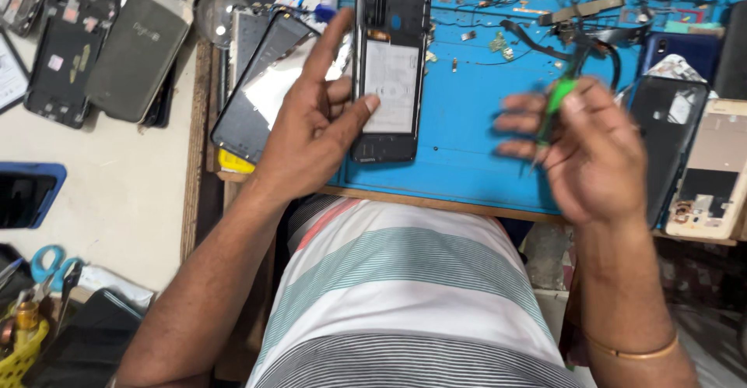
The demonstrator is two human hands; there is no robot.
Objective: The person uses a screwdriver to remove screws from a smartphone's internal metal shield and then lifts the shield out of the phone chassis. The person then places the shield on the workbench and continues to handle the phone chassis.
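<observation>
From the head camera, the landmark is the blue work mat (467, 135), a smooth rubbery sheet with moulded compartments along its far edge, lying on a wooden bench.

The opened phone (389, 69) lies on the mat's left part, long and rectangular, its back cover off: a matt black plastic frame around a pale grey battery panel. The left hand (315, 123) rests at the phone's left edge, thumb tip pressing on the battery panel, forefinger stretched up along the frame, the other fingers loosely curled; it steadies the phone without closing round it.

The right hand (595, 150) hovers above the mat's right part, blurred by motion. Its thumb and fingers pinch a thin tool with a bright green plastic handle (559, 100); the slim shaft points down toward the mat. A thin metal bangle (630, 351) circles that wrist.

Just off the mat's left edge a glossy black screen panel (257, 96) leans at an angle. Further left of the mat, on a pale tabletop, lies a smooth grey phone back cover (136, 49). At the mat's right edge lie a dark phone shell (669, 135) and a beige phone frame (712, 174). Small screws and flat cables scatter over the mat's far part.
</observation>
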